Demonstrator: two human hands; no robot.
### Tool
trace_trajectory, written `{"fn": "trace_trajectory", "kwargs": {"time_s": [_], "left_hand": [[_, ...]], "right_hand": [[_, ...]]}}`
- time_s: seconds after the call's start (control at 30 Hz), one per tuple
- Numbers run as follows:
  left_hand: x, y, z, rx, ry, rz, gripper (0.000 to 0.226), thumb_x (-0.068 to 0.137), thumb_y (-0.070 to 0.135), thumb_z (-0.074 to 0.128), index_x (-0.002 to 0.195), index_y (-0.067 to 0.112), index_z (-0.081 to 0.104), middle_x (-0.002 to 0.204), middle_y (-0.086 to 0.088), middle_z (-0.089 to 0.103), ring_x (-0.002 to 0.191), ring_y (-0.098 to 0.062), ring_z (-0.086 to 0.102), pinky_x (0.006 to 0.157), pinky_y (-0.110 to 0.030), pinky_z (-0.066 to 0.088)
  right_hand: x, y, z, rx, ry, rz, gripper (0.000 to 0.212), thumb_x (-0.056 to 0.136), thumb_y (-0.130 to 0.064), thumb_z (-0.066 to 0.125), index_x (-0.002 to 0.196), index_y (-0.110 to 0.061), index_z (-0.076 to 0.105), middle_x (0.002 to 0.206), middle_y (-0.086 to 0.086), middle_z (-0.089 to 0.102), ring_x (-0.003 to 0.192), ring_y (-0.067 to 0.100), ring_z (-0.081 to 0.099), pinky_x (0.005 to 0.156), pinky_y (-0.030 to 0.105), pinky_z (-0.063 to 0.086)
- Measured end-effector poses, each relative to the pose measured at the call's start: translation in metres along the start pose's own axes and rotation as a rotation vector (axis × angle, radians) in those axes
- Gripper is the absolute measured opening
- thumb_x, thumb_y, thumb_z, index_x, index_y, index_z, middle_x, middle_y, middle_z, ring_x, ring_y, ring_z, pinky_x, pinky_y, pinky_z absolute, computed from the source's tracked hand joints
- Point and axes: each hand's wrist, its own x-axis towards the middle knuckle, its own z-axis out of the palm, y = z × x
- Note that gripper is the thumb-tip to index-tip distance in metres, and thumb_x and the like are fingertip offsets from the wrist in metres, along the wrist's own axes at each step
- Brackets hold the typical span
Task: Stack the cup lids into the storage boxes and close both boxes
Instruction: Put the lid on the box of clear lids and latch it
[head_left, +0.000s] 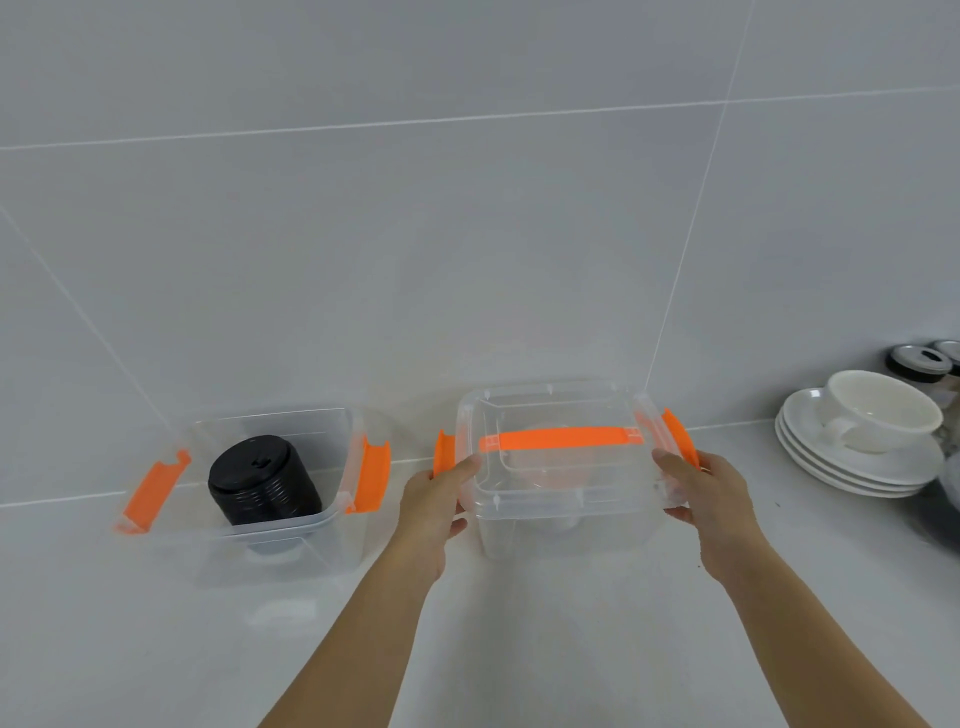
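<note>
Two clear storage boxes with orange latches stand on the white counter against the tiled wall. The left box (332, 525) has no cover and holds a leaning stack of black cup lids (262, 480). On the right box (524, 535) lies a clear cover (558, 410) with an orange handle. My left hand (434, 501) grips the cover's left edge beside the raised left latch (443, 452). My right hand (709, 499) grips its right edge by the right latch (678, 434). Pale contents show faintly inside the right box.
At the right stand stacked white saucers (852, 467) with a white cup (883, 410) on top. Behind them are jars with black-rimmed lids (919, 361). A dark object (950, 493) sits at the right edge.
</note>
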Motion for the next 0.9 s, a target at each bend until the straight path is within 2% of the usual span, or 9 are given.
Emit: {"fn": "trace_trajectory", "kwargs": {"time_s": [0.07,0.13,0.23,0.3,0.4,0.5,0.57,0.73,0.9], "left_hand": [[-0.001,0.001,0.002,0.038,0.039,0.078,0.021,0.085,0.027,0.065,0.102,0.017,0.059,0.101,-0.003,0.065,0.097,-0.023,0.061,0.089,-0.040,0.051],[-0.004,0.002,0.005,0.083,0.056,0.158,0.010,0.086,0.023,0.064,0.088,0.024,0.054,0.094,0.000,0.060,0.089,-0.020,0.059,0.089,-0.044,0.052],[-0.007,0.000,0.007,0.215,0.070,0.260,0.018,0.085,0.025,0.063,0.079,0.031,0.046,0.088,0.003,0.057,0.079,-0.016,0.057,0.085,-0.045,0.055],[-0.009,-0.002,0.008,0.318,0.098,0.314,0.017,0.086,0.027,0.059,0.078,0.031,0.044,0.092,-0.002,0.059,0.083,-0.021,0.060,0.082,-0.046,0.057],[-0.009,-0.005,0.009,0.458,0.149,0.386,0.009,0.086,0.031,0.054,0.084,0.024,0.048,0.097,-0.009,0.062,0.087,-0.026,0.062,0.078,-0.048,0.056],[-0.006,-0.010,0.010,0.573,0.186,0.448,0.016,0.090,0.032,0.049,0.091,0.016,0.050,0.094,-0.009,0.061,0.083,-0.024,0.061,0.075,-0.040,0.055],[-0.005,-0.013,0.011,0.613,0.210,0.488,0.015,0.093,0.030,0.046,0.092,0.016,0.050,0.093,-0.008,0.060,0.083,-0.022,0.059,0.074,-0.036,0.051],[-0.002,-0.014,0.017,0.741,0.278,0.564,0.023,0.098,0.022,0.037,0.094,0.004,0.052,0.084,-0.008,0.049,0.066,-0.020,0.048,0.064,-0.031,0.041],[-0.003,-0.012,0.019,0.835,0.311,0.578,0.024,0.099,0.023,0.036,0.098,0.005,0.052,0.084,-0.007,0.048,0.066,-0.019,0.048,0.062,-0.028,0.037]], "right_hand": [[-0.001,-0.001,0.001,-0.058,0.036,-0.066,0.035,0.085,-0.021,0.063,0.116,-0.006,0.055,0.104,0.013,0.060,0.085,0.025,0.056,0.064,0.030,0.045],[-0.002,0.000,0.003,-0.131,0.066,-0.141,0.031,0.086,-0.021,0.061,0.114,-0.006,0.057,0.099,0.012,0.060,0.082,0.024,0.055,0.065,0.030,0.043],[-0.005,0.000,0.006,-0.251,0.093,-0.234,0.023,0.090,-0.021,0.055,0.107,-0.006,0.057,0.090,0.008,0.058,0.073,0.021,0.053,0.060,0.029,0.041],[-0.007,0.000,0.006,-0.317,0.096,-0.277,0.019,0.092,-0.022,0.051,0.104,-0.009,0.056,0.084,0.006,0.056,0.067,0.016,0.050,0.054,0.026,0.038],[-0.008,-0.001,0.005,-0.401,0.093,-0.313,0.017,0.093,-0.023,0.047,0.099,-0.010,0.056,0.077,0.004,0.053,0.061,0.016,0.048,0.052,0.027,0.036],[-0.007,0.001,0.004,-0.453,0.107,-0.336,0.021,0.093,-0.022,0.046,0.085,-0.006,0.056,0.068,0.006,0.049,0.057,0.021,0.043,0.052,0.030,0.035],[-0.005,0.002,0.004,-0.470,0.119,-0.356,0.026,0.092,-0.020,0.045,0.073,-0.004,0.050,0.062,0.007,0.042,0.056,0.023,0.038,0.053,0.032,0.031],[0.002,0.004,0.004,-0.672,0.152,-0.440,0.035,0.093,-0.018,0.040,0.059,-0.014,0.035,0.057,0.003,0.037,0.051,0.018,0.034,0.048,0.030,0.023],[0.003,0.003,0.003,-0.724,0.185,-0.442,0.040,0.093,-0.020,0.042,0.055,-0.019,0.031,0.055,0.001,0.036,0.049,0.015,0.034,0.047,0.029,0.021]]}}
